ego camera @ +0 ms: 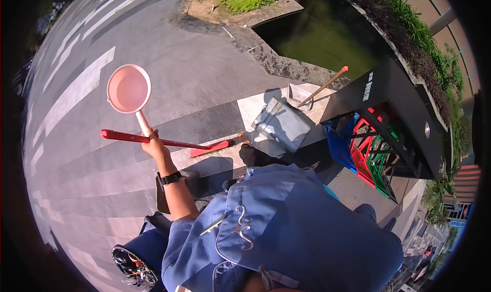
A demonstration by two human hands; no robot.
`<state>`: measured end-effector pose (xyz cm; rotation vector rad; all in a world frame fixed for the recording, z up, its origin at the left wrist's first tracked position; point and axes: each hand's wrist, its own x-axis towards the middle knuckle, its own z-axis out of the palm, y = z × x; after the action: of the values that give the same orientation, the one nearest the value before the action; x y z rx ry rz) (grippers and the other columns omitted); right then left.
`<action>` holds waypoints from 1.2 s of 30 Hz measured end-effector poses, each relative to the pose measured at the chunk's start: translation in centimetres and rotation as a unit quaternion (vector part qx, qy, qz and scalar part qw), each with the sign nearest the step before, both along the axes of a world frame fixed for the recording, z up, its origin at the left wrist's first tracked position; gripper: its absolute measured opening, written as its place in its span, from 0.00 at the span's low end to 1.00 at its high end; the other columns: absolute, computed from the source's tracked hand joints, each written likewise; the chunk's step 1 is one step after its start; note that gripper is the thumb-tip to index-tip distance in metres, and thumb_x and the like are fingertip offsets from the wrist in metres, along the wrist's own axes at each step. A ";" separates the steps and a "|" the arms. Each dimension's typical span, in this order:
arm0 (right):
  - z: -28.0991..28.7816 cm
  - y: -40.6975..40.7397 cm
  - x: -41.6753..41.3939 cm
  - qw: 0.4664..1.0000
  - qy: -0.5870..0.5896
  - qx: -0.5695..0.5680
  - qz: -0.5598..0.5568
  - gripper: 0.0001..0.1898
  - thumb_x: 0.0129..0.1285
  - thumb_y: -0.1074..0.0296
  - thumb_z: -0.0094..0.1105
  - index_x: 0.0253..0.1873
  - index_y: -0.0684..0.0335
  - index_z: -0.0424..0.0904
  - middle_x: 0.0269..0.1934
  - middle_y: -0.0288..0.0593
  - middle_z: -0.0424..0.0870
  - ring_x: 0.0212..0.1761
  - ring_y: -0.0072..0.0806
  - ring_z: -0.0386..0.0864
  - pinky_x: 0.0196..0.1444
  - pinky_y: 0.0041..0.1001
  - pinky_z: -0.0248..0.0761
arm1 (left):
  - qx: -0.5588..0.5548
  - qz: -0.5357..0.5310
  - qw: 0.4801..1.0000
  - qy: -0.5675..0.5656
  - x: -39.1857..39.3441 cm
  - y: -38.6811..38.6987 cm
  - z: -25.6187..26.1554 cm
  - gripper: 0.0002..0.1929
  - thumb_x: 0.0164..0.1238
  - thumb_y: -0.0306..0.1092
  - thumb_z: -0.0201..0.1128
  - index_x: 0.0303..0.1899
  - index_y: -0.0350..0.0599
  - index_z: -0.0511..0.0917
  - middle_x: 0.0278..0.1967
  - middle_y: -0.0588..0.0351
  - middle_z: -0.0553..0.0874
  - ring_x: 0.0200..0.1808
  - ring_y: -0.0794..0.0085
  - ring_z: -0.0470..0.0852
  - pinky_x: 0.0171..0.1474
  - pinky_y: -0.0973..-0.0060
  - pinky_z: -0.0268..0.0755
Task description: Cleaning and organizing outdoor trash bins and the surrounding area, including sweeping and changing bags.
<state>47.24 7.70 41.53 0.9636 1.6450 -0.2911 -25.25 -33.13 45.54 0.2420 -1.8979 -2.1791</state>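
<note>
My left hand [155, 144], with a black watch on its wrist, is closed on the handle of a pink plastic dipper [129, 88], whose round bowl is held up beyond the hand. The red handle of a brush or broom [210, 149] crosses at the same hand and seems gripped with it; its red head is low, over the paving. A grey box-like container [284, 124] stands ahead to the right, beside a pale dustpan [300, 97] with a wooden handle tipped in red. My right hand is out of view; the blue shirt [291, 215] fills the lower middle.
A black cabinet [399, 100] with blue, red and green frames inside stands at the right. Behind it lies a pond [322, 39] with a stone edge [285, 63]. An open dark blue bag [142, 257] holding mixed items is at the lower left. Grey paving [172, 65] stretches ahead.
</note>
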 end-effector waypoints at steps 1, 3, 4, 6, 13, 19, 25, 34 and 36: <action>-1.0 1.6 -3.4 1.000 0.011 0.002 0.015 0.15 0.59 0.66 0.54 0.48 0.62 0.82 0.50 0.53 0.81 0.54 0.41 0.79 0.56 0.35 0.72 | -0.003 0.033 0.999 -0.007 -1.6 -0.2 0.3 0.17 0.68 0.39 0.61 0.45 0.32 0.75 0.33 0.55 0.81 0.31 0.75 0.78 0.37 0.78 0.71; -4.1 5.3 -11.6 0.997 0.058 0.003 0.048 0.15 0.59 0.66 0.54 0.48 0.63 0.82 0.50 0.53 0.81 0.54 0.41 0.79 0.56 0.35 0.72 | -0.036 0.059 0.998 0.010 -3.8 0.1 0.8 0.21 0.69 0.45 0.60 0.46 0.30 0.75 0.34 0.52 0.82 0.30 0.75 0.78 0.36 0.77 0.71; -6.6 7.4 -16.4 0.993 0.099 0.002 0.065 0.15 0.59 0.66 0.54 0.48 0.63 0.82 0.50 0.53 0.81 0.53 0.41 0.79 0.56 0.35 0.72 | -0.041 0.051 0.998 0.003 -5.5 1.0 -0.4 0.21 0.69 0.44 0.59 0.45 0.30 0.75 0.33 0.53 0.82 0.29 0.75 0.78 0.35 0.78 0.70; -11.6 9.7 -29.1 0.973 0.202 -0.023 0.109 0.15 0.59 0.66 0.54 0.48 0.63 0.82 0.50 0.53 0.81 0.53 0.41 0.79 0.56 0.35 0.72 | -0.061 0.061 0.996 -0.028 -9.3 2.2 -3.2 0.18 0.69 0.42 0.58 0.45 0.31 0.76 0.31 0.55 0.82 0.27 0.76 0.78 0.32 0.78 0.70; -14.6 -6.6 -72.6 0.670 0.528 -0.416 0.315 0.15 0.59 0.66 0.54 0.48 0.64 0.82 0.49 0.54 0.81 0.53 0.41 0.79 0.56 0.35 0.71 | -0.050 0.190 0.980 -0.036 -19.3 3.5 -0.3 0.17 0.69 0.41 0.58 0.46 0.32 0.77 0.30 0.55 0.83 0.28 0.77 0.79 0.32 0.78 0.71; -16.0 -10.2 -87.1 0.474 0.594 -0.553 0.342 0.15 0.59 0.66 0.54 0.48 0.64 0.82 0.49 0.54 0.81 0.53 0.41 0.79 0.56 0.34 0.71 | -0.044 0.279 0.959 -0.021 -28.7 4.5 -1.2 0.17 0.69 0.40 0.58 0.47 0.33 0.79 0.27 0.57 0.82 0.25 0.79 0.77 0.28 0.78 0.69; -20.3 14.5 -73.4 0.883 0.398 -0.172 0.178 0.22 0.63 0.52 0.51 0.55 0.60 0.76 0.47 0.50 0.82 0.50 0.42 0.80 0.52 0.36 0.72 | -0.017 0.253 0.965 -0.068 -43.1 13.0 -7.7 0.11 0.65 0.37 0.62 0.33 0.37 0.77 0.25 0.60 0.79 0.25 0.78 0.76 0.28 0.78 0.67; -0.3 17.7 -69.4 0.968 0.192 0.123 -0.105 0.18 0.57 0.49 0.60 0.42 0.57 0.82 0.42 0.51 0.83 0.45 0.48 0.80 0.46 0.44 0.73 | 0.011 0.056 0.995 -0.080 -58.4 30.2 -8.2 0.15 0.67 0.38 0.61 0.43 0.33 0.76 0.32 0.58 0.78 0.32 0.75 0.75 0.38 0.75 0.70; 0.0 19.9 -70.2 0.958 0.217 0.149 -0.111 0.17 0.57 0.49 0.61 0.42 0.57 0.82 0.40 0.50 0.83 0.43 0.48 0.80 0.44 0.43 0.73 | 0.006 0.037 0.996 -0.085 -59.6 34.9 -7.3 0.17 0.68 0.40 0.61 0.46 0.33 0.76 0.33 0.58 0.78 0.34 0.75 0.75 0.39 0.75 0.70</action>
<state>-22.95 27.61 41.48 1.3913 2.0196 -0.4387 -84.88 1.76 38.21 0.5060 -1.9301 -2.1832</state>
